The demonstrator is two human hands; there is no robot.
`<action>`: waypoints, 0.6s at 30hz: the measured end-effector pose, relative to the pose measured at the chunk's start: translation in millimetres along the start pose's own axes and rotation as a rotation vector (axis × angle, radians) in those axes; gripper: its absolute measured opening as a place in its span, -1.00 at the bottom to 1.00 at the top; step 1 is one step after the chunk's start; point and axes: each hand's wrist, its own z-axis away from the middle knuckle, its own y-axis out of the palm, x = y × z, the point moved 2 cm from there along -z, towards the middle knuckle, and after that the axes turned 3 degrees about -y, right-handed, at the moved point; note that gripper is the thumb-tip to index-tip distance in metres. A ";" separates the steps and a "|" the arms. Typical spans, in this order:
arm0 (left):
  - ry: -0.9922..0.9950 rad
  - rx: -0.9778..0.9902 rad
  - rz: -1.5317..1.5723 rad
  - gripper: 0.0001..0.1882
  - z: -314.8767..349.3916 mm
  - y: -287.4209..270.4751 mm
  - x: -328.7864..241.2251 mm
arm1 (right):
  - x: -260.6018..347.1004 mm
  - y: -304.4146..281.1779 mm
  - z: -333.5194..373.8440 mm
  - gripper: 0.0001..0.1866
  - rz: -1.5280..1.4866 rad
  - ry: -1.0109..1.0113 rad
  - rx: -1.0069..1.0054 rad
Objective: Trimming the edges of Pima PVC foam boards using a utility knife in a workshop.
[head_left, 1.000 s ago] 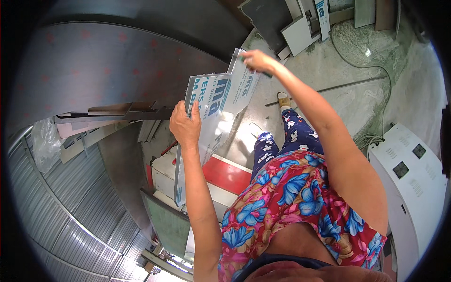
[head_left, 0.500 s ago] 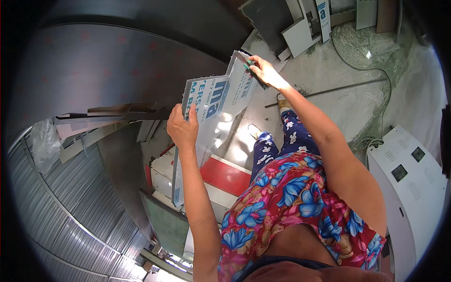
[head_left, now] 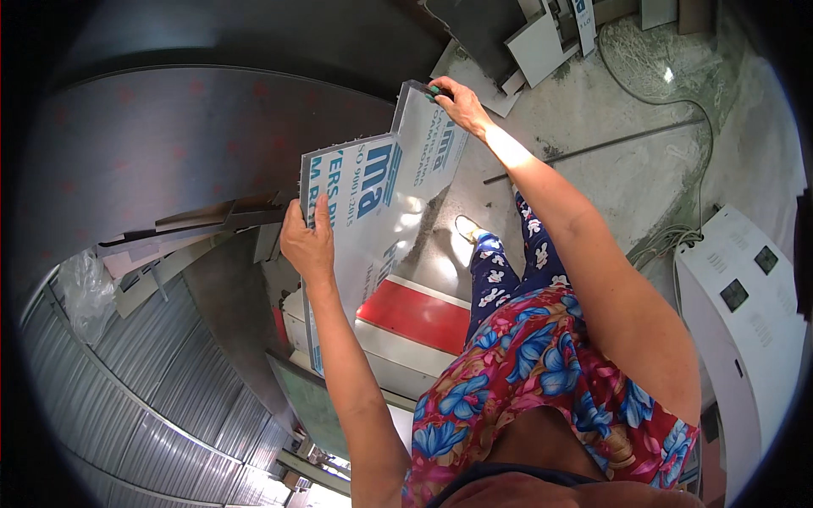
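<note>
A flat panel [head_left: 373, 220] with a stepped upper edge and grey film printed in blue stands tilted in front of me. My left hand [head_left: 309, 244] is closed round its left edge, thumb over the printed face and fingers behind. At the panel's upper right corner, my right hand [head_left: 460, 103] is closed on a small dark and green object [head_left: 436, 91], pressed near the edge. Fingers cover most of that object, so its kind cannot be made out. Small rough shreds show along the panel's top edge.
A large dark sheet [head_left: 212, 144] leans at the left. Below the panel is a red and white surface [head_left: 415, 313]. Offcuts [head_left: 538, 46] stand at the far wall. A long bar [head_left: 593, 151] and a cable [head_left: 707, 161] lie on the floor, near a white cabinet [head_left: 745, 313].
Both hands and the panel have shifted a little left in the view. My right hand, with the small object, has moved up to the panel's upper corner. My left hand keeps its hold.
</note>
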 end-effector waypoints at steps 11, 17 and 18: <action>0.018 0.008 0.006 -0.70 -6.3 33.2 8.1 | -38.9 13.9 -18.4 -0.66 -0.093 -0.018 0.003; 0.009 -0.003 0.041 -0.70 -8.2 42.5 15.7 | -57.8 28.3 -27.2 -0.66 -0.155 0.012 0.017; 0.008 -0.004 0.034 -0.71 -8.1 43.9 17.6 | -59.9 30.1 -27.4 -0.67 -0.149 0.005 0.008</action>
